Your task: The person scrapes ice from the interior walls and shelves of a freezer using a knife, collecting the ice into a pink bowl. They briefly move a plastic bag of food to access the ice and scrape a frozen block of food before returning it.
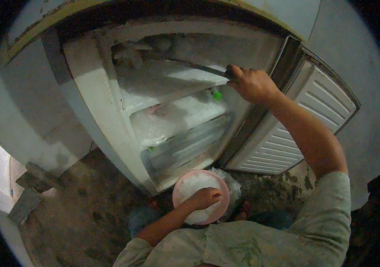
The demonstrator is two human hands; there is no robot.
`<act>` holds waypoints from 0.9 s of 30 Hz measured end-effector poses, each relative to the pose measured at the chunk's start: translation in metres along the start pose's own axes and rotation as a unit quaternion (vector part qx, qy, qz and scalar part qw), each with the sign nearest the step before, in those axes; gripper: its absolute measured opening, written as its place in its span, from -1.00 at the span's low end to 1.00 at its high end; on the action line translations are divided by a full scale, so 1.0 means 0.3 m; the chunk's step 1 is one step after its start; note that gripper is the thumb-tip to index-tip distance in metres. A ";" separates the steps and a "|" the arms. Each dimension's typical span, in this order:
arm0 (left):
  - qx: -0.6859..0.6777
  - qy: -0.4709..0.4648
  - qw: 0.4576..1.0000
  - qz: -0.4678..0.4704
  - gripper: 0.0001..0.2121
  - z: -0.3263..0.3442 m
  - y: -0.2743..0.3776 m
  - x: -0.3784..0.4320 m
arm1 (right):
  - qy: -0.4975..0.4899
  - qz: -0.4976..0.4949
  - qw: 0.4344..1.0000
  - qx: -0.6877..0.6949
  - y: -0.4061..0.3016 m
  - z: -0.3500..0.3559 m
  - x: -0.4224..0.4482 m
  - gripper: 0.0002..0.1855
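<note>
My right hand [255, 83] grips the dark handle of a long, narrow metal tool [198, 66], possibly a knife. The tool reaches leftward into the top compartment [150, 85] of an upright freezer, which is coated in frost and ice. Its far end is lost in shadow near frosted, indistinct lumps [128, 56] at the back left. Lower down, my left hand [206, 197] is curled closed over a round pink basin [179, 187]. White crushed ice or frost [196, 183] fills the basin. Nothing sticks out of the left fist.
The freezer door [286, 133] stands open on the right. Below the top compartment are an icy shelf with a green cap [217, 95] and a clear-fronted drawer [190, 137]. A clear plastic bag [233, 183] lies beside the basin. Wall and stained floor [76, 207] are at left.
</note>
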State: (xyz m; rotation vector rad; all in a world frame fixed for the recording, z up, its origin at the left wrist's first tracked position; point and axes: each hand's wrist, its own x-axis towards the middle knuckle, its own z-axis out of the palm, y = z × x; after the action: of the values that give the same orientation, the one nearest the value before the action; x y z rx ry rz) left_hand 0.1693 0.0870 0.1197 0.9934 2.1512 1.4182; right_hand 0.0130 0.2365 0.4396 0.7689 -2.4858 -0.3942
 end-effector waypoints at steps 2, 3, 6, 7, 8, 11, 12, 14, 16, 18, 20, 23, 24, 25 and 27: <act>0.003 -0.009 1.000 0.012 -0.76 0.002 0.015 0.024 | -0.099 0.064 0.992 -0.050 0.080 0.064 0.012 -0.67; 0.004 -0.006 1.000 0.019 -0.76 -0.006 0.013 0.023 | -0.145 0.092 0.983 -0.069 0.084 0.056 0.042 -0.68; 0.007 -0.016 1.000 0.009 -0.74 -0.022 0.009 0.022 | -0.129 0.059 0.988 -0.062 0.074 -0.020 0.052 -0.67; 0.004 -0.023 1.000 -0.003 -0.73 -0.014 0.008 0.010 | -0.118 0.045 0.991 -0.043 0.038 -0.037 0.035 -0.68; 0.002 -0.030 0.999 -0.014 -0.72 -0.006 0.007 -0.002 | -0.083 0.022 0.996 -0.026 0.014 -0.030 0.018 -0.68; 0.031 -0.053 0.998 -0.024 -0.70 -0.011 0.015 -0.020 | -0.044 0.005 0.998 -0.034 0.025 0.008 -0.009 -0.68; 0.058 -0.061 0.996 -0.002 -0.70 -0.011 -0.002 0.012 | -0.084 0.032 0.992 -0.084 0.107 0.078 -0.012 -0.68; 0.063 -0.061 0.996 0.012 -0.72 -0.009 0.021 0.012 | -0.123 0.105 0.984 -0.073 0.149 0.042 0.006 -0.68; 0.017 -0.055 0.998 0.003 -0.76 -0.031 0.075 -0.028 | -0.121 0.086 0.987 -0.064 0.083 -0.015 0.039 -0.67; 0.028 -0.048 0.998 0.004 -0.72 -0.006 -0.019 -0.035 | -0.088 0.046 0.995 -0.029 0.001 -0.050 0.037 -0.66; 0.026 -0.038 0.999 -0.003 -0.72 -0.003 -0.041 -0.029 | -0.028 -0.012 0.999 0.025 -0.041 -0.063 0.030 -0.65; 0.016 -0.044 0.999 0.005 -0.76 -0.009 0.022 0.010 | -0.144 0.074 0.984 -0.068 0.141 0.071 0.017 -0.63; 0.019 -0.041 0.999 0.006 -0.76 0.001 0.010 -0.001 | -0.151 0.129 0.979 -0.039 0.154 0.040 0.029 -0.62; 0.016 -0.038 0.999 0.001 -0.76 -0.007 0.013 -0.001 | -0.150 0.108 0.981 -0.064 0.146 0.015 0.045 -0.63; 0.006 -0.053 0.999 -0.004 -0.76 -0.047 0.052 -0.003 | -0.154 0.068 0.980 -0.109 0.102 -0.027 0.035 -0.63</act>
State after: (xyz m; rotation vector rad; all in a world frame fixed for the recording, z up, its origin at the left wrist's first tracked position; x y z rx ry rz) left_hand 0.1663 0.0813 0.1396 1.0389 2.0878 1.3202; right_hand -0.0037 0.2538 0.4628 0.4749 -2.6991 -0.7706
